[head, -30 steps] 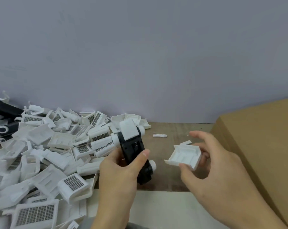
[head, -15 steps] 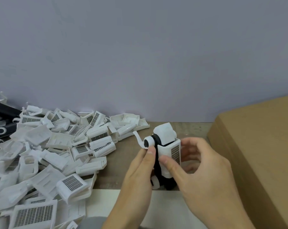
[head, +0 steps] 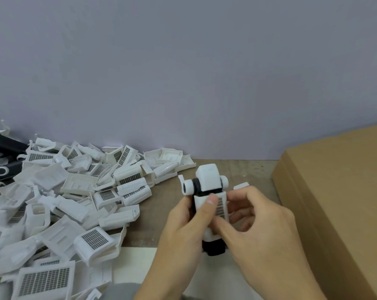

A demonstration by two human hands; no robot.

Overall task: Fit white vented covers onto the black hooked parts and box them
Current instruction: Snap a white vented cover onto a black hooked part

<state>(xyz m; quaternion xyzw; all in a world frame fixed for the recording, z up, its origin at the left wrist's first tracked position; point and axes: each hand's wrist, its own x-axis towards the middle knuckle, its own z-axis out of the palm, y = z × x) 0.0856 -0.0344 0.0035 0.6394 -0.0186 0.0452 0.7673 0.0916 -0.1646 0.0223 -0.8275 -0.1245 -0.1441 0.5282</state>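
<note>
Black hooked part (head: 213, 247) held upright above table (head: 161, 204), between both hands, near-front centre. White vented cover (head: 221, 207) seated on its front face, grille side toward camera, white cap and 2 round white ends above. Left hand (head: 183, 232) wrapped round left side of part, thumb pressing flat on cover. Right hand (head: 261, 232) curled round right side, fingers behind, thumb laid against lower edge of cover. Small white piece (head: 240, 186) lying on table just behind right hand. Heap of loose white covers (head: 75, 198) spread over left of table, well apart from hands. More black parts (head: 7, 146) at far left edge behind heap. Cardboard box (head: 339, 191) standing at right, near right hand. Plain grey wall (head: 183, 72) behind.
</note>
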